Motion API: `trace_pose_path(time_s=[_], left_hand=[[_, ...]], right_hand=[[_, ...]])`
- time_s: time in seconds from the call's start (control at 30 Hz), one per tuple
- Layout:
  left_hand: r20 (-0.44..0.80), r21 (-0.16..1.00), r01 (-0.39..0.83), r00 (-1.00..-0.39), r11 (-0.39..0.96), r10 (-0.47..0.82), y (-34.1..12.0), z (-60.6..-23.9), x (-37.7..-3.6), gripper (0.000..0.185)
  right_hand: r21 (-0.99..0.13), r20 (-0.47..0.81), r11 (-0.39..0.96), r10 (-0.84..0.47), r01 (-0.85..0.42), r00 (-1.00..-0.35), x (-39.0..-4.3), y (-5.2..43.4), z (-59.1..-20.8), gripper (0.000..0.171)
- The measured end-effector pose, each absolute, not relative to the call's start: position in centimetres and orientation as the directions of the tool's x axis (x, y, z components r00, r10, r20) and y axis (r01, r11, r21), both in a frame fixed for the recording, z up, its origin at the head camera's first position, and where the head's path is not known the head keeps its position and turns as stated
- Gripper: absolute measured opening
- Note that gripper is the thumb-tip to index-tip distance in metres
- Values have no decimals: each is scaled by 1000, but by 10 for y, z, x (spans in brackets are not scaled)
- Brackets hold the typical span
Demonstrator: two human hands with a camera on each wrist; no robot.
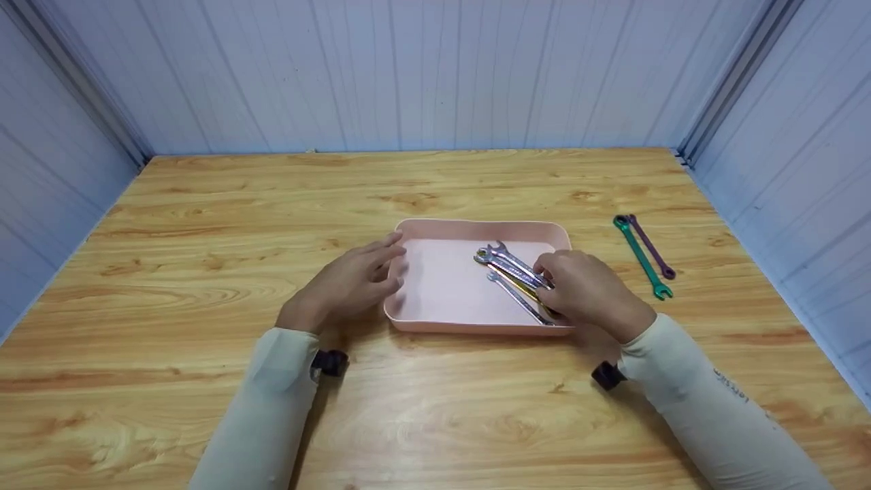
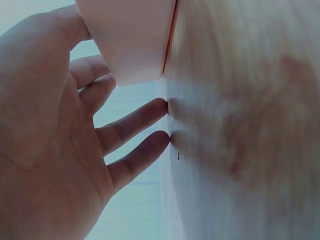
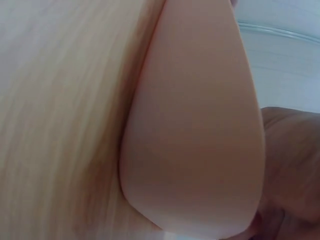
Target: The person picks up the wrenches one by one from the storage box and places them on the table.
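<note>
On the table (image 1: 204, 286), the right hand (image 1: 585, 289) curls over the wrenches (image 1: 514, 275) at the tray's (image 1: 476, 228) 3 o'clock side, seemingly gripping them, while the left hand (image 1: 350, 282), fingers (image 2: 132, 122) straight, touches its 9 o'clock wall; two coloured wrenches (image 1: 643, 255) lie well apart at 3 o'clock.

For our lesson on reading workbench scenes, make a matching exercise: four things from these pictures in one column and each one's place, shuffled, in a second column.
Things:
1. silver wrenches
2. green wrench
3. left hand
4. right hand

Places:
A. at the left side of the pink tray, fingers straight
B. on the bare table, right of the tray, beside a purple wrench
C. inside the tray
D. over the tray's right end, on the wrenches

Pairs: 1-C, 2-B, 3-A, 4-D
</note>
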State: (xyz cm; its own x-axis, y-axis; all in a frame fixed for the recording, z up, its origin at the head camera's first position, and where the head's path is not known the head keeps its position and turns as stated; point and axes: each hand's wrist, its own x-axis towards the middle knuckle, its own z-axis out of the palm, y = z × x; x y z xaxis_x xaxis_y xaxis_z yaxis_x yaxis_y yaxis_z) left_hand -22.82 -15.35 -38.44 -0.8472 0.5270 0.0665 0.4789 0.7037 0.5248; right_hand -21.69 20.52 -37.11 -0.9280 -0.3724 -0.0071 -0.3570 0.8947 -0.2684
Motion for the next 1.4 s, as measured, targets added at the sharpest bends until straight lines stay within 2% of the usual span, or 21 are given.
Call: trace_pose_path(time_s=[0.43, 0.67, 1.4], left_hand=[[55, 524, 463, -856, 715, 514, -153, -385, -228, 53], [74, 522, 478, -850, 706, 521, -154, -385, -227, 53], [64, 525, 471, -852, 709, 519, -153, -385, -228, 54]], right_hand=[[-188, -11, 908, -382, -373, -924, -216, 204, -373, 24], [-161, 54, 892, -420, -423, -906, -217, 207, -377, 22], [-177, 42, 913, -365, -366, -930, -219, 206, -380, 31]])
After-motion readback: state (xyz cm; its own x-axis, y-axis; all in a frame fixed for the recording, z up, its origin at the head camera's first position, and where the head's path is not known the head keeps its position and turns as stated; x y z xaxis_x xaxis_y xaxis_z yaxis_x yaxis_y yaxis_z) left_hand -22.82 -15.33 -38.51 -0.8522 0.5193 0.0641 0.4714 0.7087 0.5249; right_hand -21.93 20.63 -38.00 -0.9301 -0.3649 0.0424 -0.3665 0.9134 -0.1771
